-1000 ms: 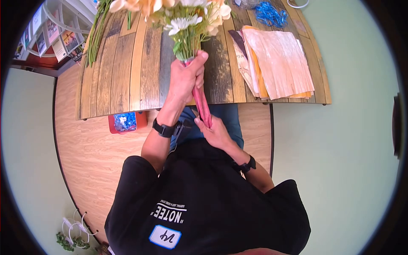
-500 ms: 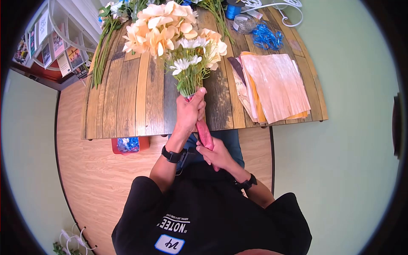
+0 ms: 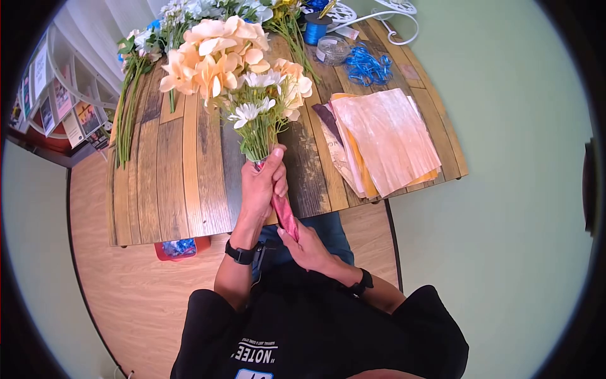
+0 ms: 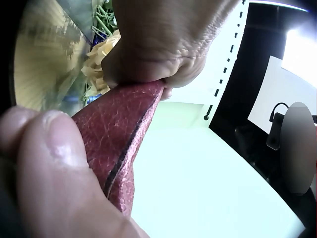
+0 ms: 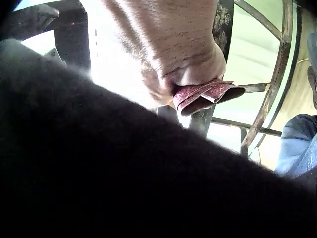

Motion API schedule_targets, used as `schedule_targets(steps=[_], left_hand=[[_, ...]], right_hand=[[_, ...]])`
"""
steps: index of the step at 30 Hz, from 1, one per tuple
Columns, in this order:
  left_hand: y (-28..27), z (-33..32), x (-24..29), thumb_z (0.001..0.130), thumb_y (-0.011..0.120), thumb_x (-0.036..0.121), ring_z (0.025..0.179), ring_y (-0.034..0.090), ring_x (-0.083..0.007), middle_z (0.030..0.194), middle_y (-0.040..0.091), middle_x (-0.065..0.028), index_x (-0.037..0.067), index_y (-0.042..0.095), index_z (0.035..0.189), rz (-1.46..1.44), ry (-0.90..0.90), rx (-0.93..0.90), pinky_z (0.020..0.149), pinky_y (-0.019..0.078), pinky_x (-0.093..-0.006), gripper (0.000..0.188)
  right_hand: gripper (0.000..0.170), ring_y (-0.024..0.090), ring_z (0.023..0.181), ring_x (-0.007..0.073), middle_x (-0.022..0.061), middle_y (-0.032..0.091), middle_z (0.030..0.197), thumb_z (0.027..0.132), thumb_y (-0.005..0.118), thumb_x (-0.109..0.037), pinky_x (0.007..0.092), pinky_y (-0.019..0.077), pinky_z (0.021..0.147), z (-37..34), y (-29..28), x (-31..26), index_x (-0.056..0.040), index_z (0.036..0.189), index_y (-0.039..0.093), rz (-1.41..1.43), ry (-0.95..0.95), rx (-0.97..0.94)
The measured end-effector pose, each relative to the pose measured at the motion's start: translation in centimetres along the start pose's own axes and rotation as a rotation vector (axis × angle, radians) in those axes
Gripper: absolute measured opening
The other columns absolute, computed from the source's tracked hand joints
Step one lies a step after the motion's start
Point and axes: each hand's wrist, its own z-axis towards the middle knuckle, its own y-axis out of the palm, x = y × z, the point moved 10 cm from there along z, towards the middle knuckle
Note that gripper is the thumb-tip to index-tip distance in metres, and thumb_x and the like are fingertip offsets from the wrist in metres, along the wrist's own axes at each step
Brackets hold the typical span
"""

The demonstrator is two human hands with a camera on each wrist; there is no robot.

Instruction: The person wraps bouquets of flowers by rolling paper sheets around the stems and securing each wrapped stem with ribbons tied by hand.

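Observation:
Peach and white flowers with thin green stems form a bouquet (image 3: 252, 114) over the near part of the table. My left hand (image 3: 257, 188) grips it just under the leaves, around the top of a crackled red wrapping paper (image 3: 285, 218). Lower down, my right hand (image 3: 309, 247) holds the bottom of this paper, thumb along it. Folded over itself, the paper (image 4: 116, 129) shows a dark edge in the left wrist view. In the right wrist view the open lower end of the paper (image 5: 213, 94) sticks out of the right hand (image 5: 173, 44). The stem ends are hidden.
A stack of paper sheets (image 3: 385, 142) lies on the wooden table (image 3: 170, 208), right. Behind are tangled blue ribbon (image 3: 369, 65), a clear round container (image 3: 332, 50) and a blue spool (image 3: 317, 30). More flowers lie far left. A red bin (image 3: 182, 248) stands on the floor.
The head view has tilted up, showing more of the table's far side. The right hand has moved closer to the left along the paper, leaving less of it visible between them.

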Motion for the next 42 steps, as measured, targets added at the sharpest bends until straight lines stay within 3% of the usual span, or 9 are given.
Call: schedule_targets(steps=[2, 4, 7, 10, 13, 28, 33, 37, 42], left_hand=[[0.1, 0.3, 0.1, 0.101, 0.063, 0.026, 0.052, 0.053, -0.0096, 0.077, 0.055, -0.0024, 0.003, 0.055, 0.113, -0.051, 0.017, -0.054, 0.046, 0.0449, -0.0249, 0.027], [-0.7, 0.4, 0.0, 0.102, 0.061, 0.027, 0.071, 0.066, -0.0161, 0.1, 0.06, -0.0095, 0.001, 0.048, 0.124, -0.037, 0.112, -0.072, 0.06, 0.0553, -0.0284, 0.037], [-1.1, -2.6, -0.2, 0.101, 0.062, 0.026, 0.084, 0.07, -0.02, 0.113, 0.059, -0.0125, -0.001, 0.046, 0.126, 0.149, 0.15, 0.02, 0.068, 0.0584, -0.0311, 0.04], [-1.8, -4.7, -1.5, 0.101, 0.063, 0.021, 0.077, 0.069, -0.0168, 0.1, 0.061, -0.0098, 0.0, 0.045, 0.12, 0.363, 0.122, 0.121, 0.065, 0.0572, -0.0293, 0.034], [-2.1, -5.3, -1.5, 0.102, 0.059, 0.02, 0.066, 0.066, -0.0144, 0.088, 0.06, -0.0074, 0.002, 0.042, 0.117, 0.469, 0.145, 0.199, 0.058, 0.0553, -0.0274, 0.029], [-4.4, -4.3, -2.4, 0.107, 0.049, 0.02, 0.046, 0.045, -0.0072, 0.074, 0.049, -0.0018, 0.003, 0.044, 0.134, 0.196, 0.041, 0.244, 0.042, 0.0473, -0.0257, 0.032], [-6.0, -3.7, -2.1, 0.108, 0.049, 0.024, 0.046, 0.04, -0.0059, 0.072, 0.043, 0.0012, 0.007, 0.046, 0.135, 0.176, -0.005, 0.2, 0.038, 0.0378, -0.0238, 0.032], [-6.0, -3.5, -1.8, 0.108, 0.047, 0.022, 0.047, 0.041, -0.0068, 0.073, 0.043, 0.0003, 0.005, 0.044, 0.136, 0.066, -0.072, 0.161, 0.038, 0.0387, -0.0239, 0.033], [-6.4, -2.4, -1.7, 0.108, 0.047, 0.02, 0.048, 0.042, -0.0079, 0.074, 0.043, -0.0007, 0.005, 0.042, 0.14, -0.113, -0.141, 0.103, 0.039, 0.0399, -0.0239, 0.036]], right_hand=[[0.031, 0.064, 0.078, 0.0501, 0.0282, 0.061, 0.077, 0.102, 0.055, -0.02, 0.0462, 0.05, 0.064, 0.5, 0.0, -0.1, 0.0042, 0.121, 0.051, 0.009, 0.008, 0.009], [0.025, 0.063, 0.056, 0.0246, 0.0131, 0.057, 0.065, 0.103, 0.055, -0.019, 0.0394, 0.0466, 0.053, 0.9, -0.3, -0.1, 0.0009, 0.118, 0.054, -0.039, -0.034, 0.066], [0.028, 0.068, 0.063, 0.0331, 0.0179, 0.061, 0.069, 0.101, 0.055, -0.014, 0.0419, 0.0491, 0.056, 0.9, 0.2, 0.4, 0.0022, 0.123, 0.05, -0.061, 0.046, 0.02], [0.036, 0.069, 0.073, 0.0438, 0.0237, 0.064, 0.075, 0.098, 0.055, -0.008, 0.0444, 0.0511, 0.059, 0.9, 0.3, -1.4, 0.0056, 0.13, 0.043, -0.048, -0.177, 0.159], [0.035, 0.064, 0.077, 0.0512, 0.03, 0.065, 0.078, 0.094, 0.058, -0.008, 0.0552, 0.0511, 0.063, 1.0, 1.4, 0.0, 0.0063, 0.122, 0.043, -0.179, -0.053, 0.073], [0.063, 0.069, 0.08, 0.043, 0.0258, 0.068, 0.085, 0.09, 0.069, -0.029, 0.0494, 0.0559, 0.07, 0.6, 1.8, -2.7, 0.0091, 0.132, 0.042, -0.399, 0.026, -0.206], [0.062, 0.07, 0.082, 0.0312, 0.0103, 0.073, 0.09, 0.09, 0.067, -0.054, 0.0414, 0.0541, 0.071, 0.5, -5.0, -6.8, -0.0079, 0.13, 0.057, -0.52, 0.171, -0.416], [0.026, 0.064, 0.065, 0.0097, 0.0026, 0.068, 0.077, 0.092, 0.072, -0.015, 0.0277, 0.0531, 0.062, 5.5, -17.6, -10.1, -0.0061, 0.116, 0.066, -0.547, 0.248, -0.034], [0.021, 0.058, 0.054, 0.0066, -0.0008, 0.062, 0.071, 0.097, 0.065, -0.029, 0.0241, 0.0473, 0.047, 15.4, -31.1, -6.1, -0.0078, 0.098, 0.07, -0.558, 0.276, 0.136]])
